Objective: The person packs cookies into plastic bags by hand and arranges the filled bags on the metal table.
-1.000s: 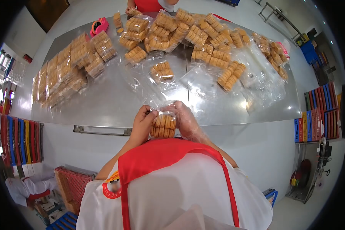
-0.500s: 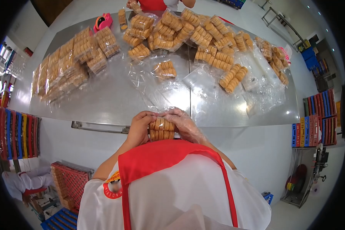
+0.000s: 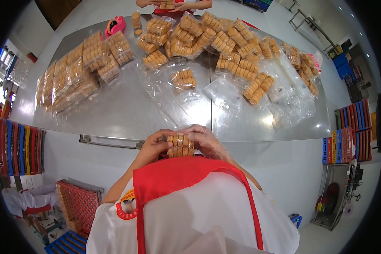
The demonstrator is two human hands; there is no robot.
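Note:
A clear bag of round cookies (image 3: 180, 149) is held upright close to my apron, just off the near table edge. My bare left hand (image 3: 155, 146) is closed on its left side, thumb over the front. My right hand (image 3: 205, 140), in a clear plastic glove, grips the top right of the same bag; some of its fingers are hidden behind it. Beyond my hands, an open-looking bag with a few cookie rows (image 3: 183, 79) lies on the steel table (image 3: 131, 112). Loose clear plastic bags (image 3: 228, 95) are spread to its right.
Filled cookie bags (image 3: 67, 78) are stacked at the left, and a larger heap (image 3: 190, 36) lies at the far side. A pink tape dispenser (image 3: 115, 26) stands at the back left. Across the table, a co-worker's hands (image 3: 180, 6) hold a cookie pack. Stacked crates (image 3: 21, 146) stand left.
My left thumb has moved down from the bag's top onto its front, and my right fingers have shifted over the top. The co-worker's hands now hold a pack back from the heap.

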